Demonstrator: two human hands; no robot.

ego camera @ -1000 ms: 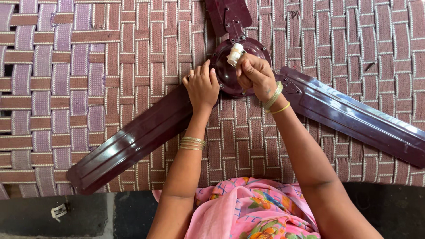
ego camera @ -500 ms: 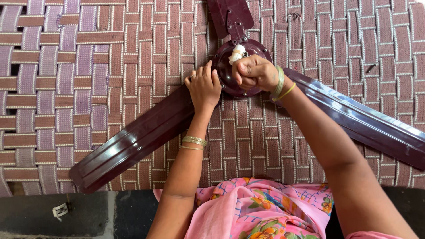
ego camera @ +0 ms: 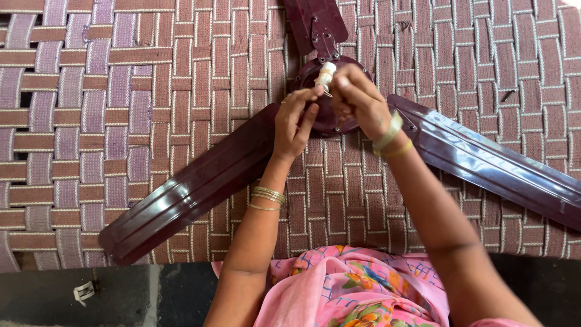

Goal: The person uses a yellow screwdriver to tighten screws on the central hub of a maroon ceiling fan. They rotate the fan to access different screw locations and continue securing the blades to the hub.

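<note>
Head view: a maroon ceiling fan [ego camera: 200, 184] lies on a woven cot [ego camera: 91, 91], its hub near the far edge. The right hand [ego camera: 357, 100] pinches a small white fitting [ego camera: 325, 74] above the hub; the left hand [ego camera: 293, 124] touches it, grip loose.

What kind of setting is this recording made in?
Probably a home or small repair spot, not a factory. A maroon ceiling fan lies on a woven strap cot, and the left hand and right hand work a small white part at its hub.
</note>
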